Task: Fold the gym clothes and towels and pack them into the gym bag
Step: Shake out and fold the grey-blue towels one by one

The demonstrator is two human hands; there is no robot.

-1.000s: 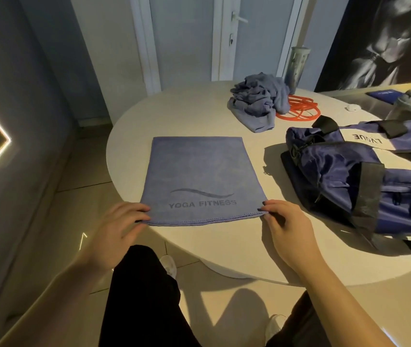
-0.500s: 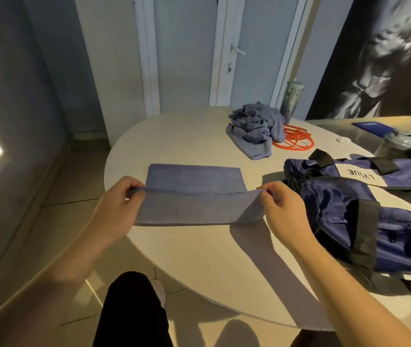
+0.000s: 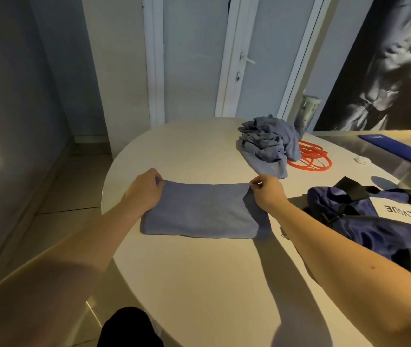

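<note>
Head-camera view is looking down over a round, pale tabletop, and the nearest thing on it is the blue-grey microfibre towel, lying doubled into a flat rectangle whose long axis is running left to right across the person's front. Both hands are sitting at its far edge: the left hand is covering the far-left corner with its fingers curled and pinching the cloth, while the right hand is pinching the far-right corner between thumb and fingertips. The folded near edge is resting toward the person, so the towel is lying mostly on the near side of both hands, and each hand is equally close to its own corner. The next fold probably turns on that long axis, one short end being carried sideways over the other; the bare tabletop to the left is offering room, whereas the navy fabric gym bag with black straps is lying just beside the towel's right end and could crowd that side. Farther off, a crumpled heap of blue-grey clothes is waiting unfolded, touching a coiled orange cord, with a tall pale tumbler behind them.
</note>
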